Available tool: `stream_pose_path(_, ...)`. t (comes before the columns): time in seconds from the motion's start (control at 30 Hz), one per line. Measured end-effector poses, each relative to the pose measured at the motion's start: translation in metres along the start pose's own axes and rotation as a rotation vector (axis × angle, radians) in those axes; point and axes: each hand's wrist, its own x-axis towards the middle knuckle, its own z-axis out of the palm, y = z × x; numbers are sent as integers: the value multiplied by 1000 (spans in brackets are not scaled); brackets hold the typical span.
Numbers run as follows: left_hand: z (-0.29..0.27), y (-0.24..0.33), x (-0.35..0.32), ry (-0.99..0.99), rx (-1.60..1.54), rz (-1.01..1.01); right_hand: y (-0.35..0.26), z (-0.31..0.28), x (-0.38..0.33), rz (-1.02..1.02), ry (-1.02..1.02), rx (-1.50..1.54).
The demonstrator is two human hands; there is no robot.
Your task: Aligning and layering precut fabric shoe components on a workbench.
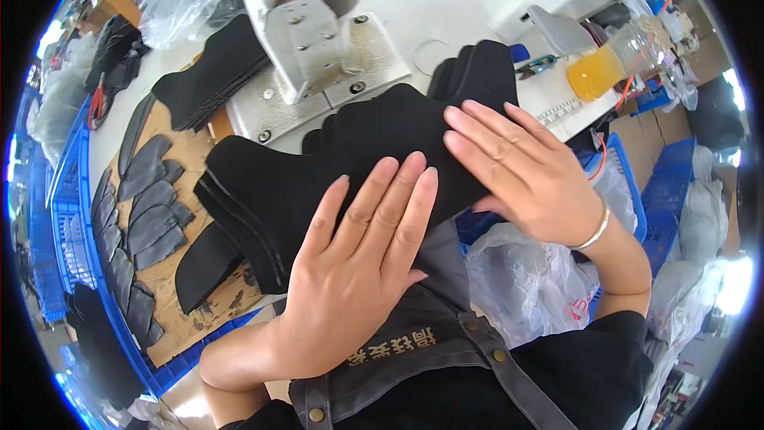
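Observation:
A stack of black cut fabric pieces (278, 183) with curved edges lies in front of me, its layers slightly fanned at the left. Flat on top of it rests my left hand (350, 271), fingers stretched out toward the machine. My right hand (529, 179) lies over the stack's right part, its fingers straight and its thumb near the front edge. Neither hand grips anything. Just beyond the fabric stands a sewing machine (298, 40) on a metal plate (362, 56), partly covered by the stack.
More black pieces (211, 72) lie left of the machine. Several small dark pieces (151, 207) cover a brown board beside a blue crate (79, 215). Thread snips (537, 66) and a bottle of orange liquid (595, 72) are at the right, above a plastic bag (525, 279).

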Motion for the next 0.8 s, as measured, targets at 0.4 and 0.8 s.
stream_pose_path(0.4, -38, -16, -10, 232, 262, -7, -2, -59, 14, -272, 361, -488)
stream_pose_path(0.8, -95, -148, -55, 669, 556, -409, -7, -24, 14, -292, 526, -157)
